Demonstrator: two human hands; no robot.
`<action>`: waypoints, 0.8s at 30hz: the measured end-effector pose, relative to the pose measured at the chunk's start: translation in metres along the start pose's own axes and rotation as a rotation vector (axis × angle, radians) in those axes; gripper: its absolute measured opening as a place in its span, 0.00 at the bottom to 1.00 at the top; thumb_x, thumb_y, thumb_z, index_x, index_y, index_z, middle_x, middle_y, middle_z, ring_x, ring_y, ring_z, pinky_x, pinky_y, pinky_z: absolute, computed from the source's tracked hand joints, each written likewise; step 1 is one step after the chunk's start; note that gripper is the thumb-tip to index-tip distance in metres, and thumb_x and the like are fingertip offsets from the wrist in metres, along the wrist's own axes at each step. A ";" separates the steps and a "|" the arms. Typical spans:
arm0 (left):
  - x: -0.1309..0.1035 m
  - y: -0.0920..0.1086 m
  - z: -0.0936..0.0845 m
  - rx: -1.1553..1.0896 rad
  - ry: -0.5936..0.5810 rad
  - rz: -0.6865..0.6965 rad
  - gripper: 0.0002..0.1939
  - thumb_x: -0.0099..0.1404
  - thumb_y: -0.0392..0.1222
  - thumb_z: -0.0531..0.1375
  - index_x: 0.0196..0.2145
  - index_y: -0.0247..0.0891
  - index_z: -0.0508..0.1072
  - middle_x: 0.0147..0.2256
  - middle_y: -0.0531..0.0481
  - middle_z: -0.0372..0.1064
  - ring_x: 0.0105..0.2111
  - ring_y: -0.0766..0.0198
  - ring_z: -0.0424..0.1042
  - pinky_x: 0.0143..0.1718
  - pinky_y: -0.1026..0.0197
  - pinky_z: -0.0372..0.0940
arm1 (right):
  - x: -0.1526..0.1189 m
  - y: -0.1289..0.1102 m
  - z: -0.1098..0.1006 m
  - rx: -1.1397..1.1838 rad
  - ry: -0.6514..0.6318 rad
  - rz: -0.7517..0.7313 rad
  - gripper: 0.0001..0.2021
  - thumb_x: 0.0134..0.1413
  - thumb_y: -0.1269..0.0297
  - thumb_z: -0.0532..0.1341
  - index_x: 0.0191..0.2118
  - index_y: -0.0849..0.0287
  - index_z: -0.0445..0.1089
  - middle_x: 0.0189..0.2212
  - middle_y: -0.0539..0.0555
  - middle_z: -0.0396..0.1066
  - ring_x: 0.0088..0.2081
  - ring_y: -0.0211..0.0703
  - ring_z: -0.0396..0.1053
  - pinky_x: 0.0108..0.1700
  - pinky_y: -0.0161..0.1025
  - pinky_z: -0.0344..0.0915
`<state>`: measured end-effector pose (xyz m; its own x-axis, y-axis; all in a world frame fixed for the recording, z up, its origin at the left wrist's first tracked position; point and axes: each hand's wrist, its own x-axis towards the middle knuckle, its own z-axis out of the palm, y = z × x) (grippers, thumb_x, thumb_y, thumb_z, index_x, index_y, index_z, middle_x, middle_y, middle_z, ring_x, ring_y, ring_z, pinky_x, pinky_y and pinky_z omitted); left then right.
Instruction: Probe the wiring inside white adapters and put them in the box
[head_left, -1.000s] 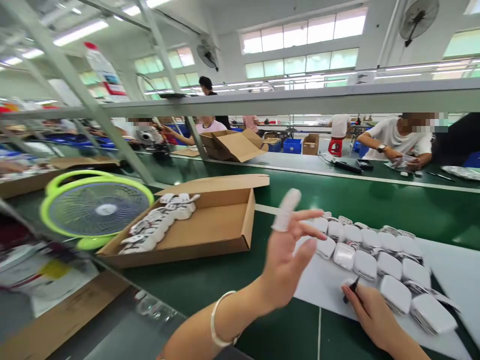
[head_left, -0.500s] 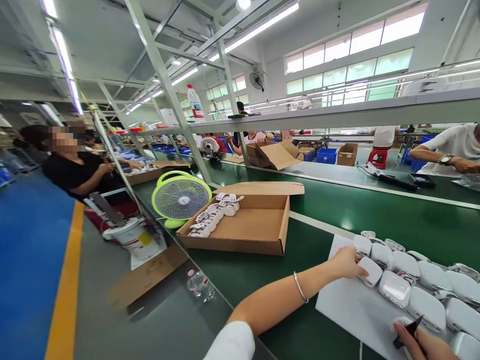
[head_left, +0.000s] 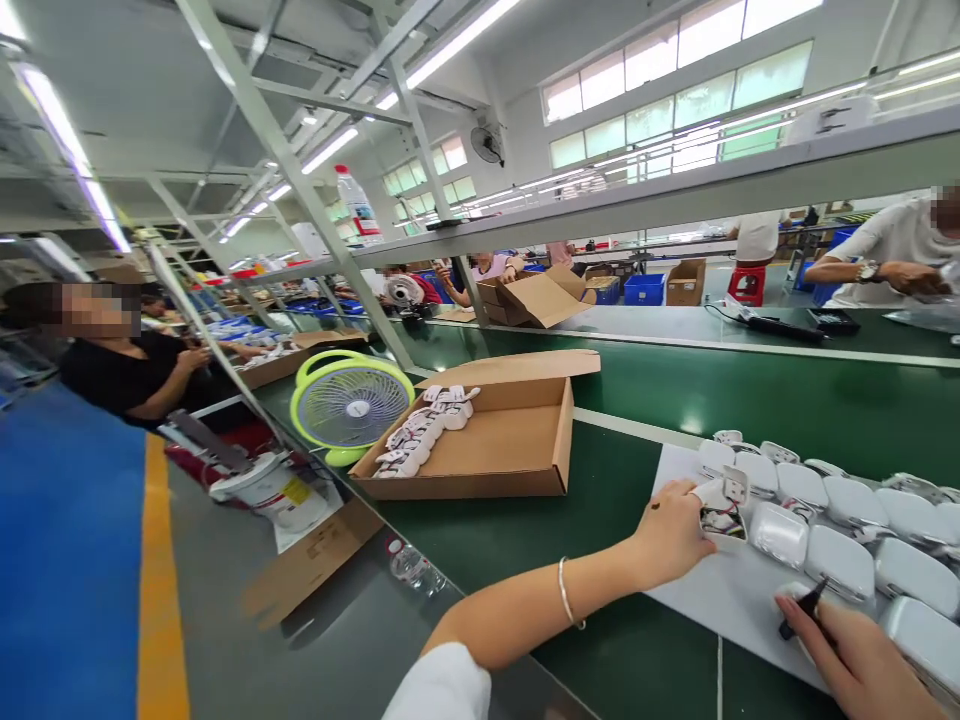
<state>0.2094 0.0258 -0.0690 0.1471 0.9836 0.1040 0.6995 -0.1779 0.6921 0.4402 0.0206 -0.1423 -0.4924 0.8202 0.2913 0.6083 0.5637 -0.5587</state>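
My left hand [head_left: 671, 535] grips a white unit [head_left: 724, 515] tipped up on its side, so its open underside with coloured wires faces me. That unit is at the near left end of several rows of rounded white units [head_left: 840, 558] on a white sheet [head_left: 694, 590]. Low on the right, my right hand [head_left: 855, 640] is closed round a small black tool [head_left: 802, 608] with a pointed tip, close beside the nearest row.
An open cardboard box [head_left: 517, 425] holding white parts stands on the green table [head_left: 615, 490]. Left of it is a green fan [head_left: 356, 405]. A metal shelf beam [head_left: 600, 215] crosses above. Other people sit at the far left and far right.
My left hand has lifted and tilted the end unit, exposing its wired underside. My right hand still holds the black tool. The camera view has shifted slightly.
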 end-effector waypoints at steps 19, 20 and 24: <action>-0.038 0.004 0.052 -0.155 0.109 0.276 0.19 0.61 0.38 0.58 0.50 0.44 0.63 0.46 0.50 0.67 0.46 0.61 0.68 0.48 0.58 0.66 | 0.009 -0.048 -0.044 0.533 0.302 0.391 0.25 0.57 0.45 0.52 0.18 0.58 0.53 0.14 0.45 0.53 0.18 0.33 0.51 0.20 0.33 0.48; -0.038 0.004 0.052 -0.157 0.114 0.289 0.19 0.61 0.37 0.57 0.50 0.44 0.63 0.46 0.50 0.68 0.46 0.61 0.69 0.48 0.58 0.66 | 0.009 -0.050 -0.047 0.623 0.183 0.401 0.24 0.57 0.45 0.52 0.18 0.58 0.55 0.14 0.46 0.54 0.18 0.33 0.51 0.20 0.33 0.48; -0.039 0.002 0.050 -0.174 0.143 0.353 0.18 0.62 0.36 0.57 0.51 0.44 0.62 0.47 0.50 0.68 0.47 0.62 0.68 0.48 0.59 0.65 | 0.005 -0.061 -0.057 0.973 -0.180 0.298 0.23 0.59 0.49 0.51 0.21 0.61 0.66 0.18 0.52 0.64 0.21 0.38 0.61 0.25 0.34 0.58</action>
<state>0.2401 -0.0140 -0.1072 0.2495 0.8595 0.4461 0.4931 -0.5092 0.7054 0.4363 -0.0037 -0.0621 -0.5391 0.8414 -0.0374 -0.0063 -0.0485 -0.9988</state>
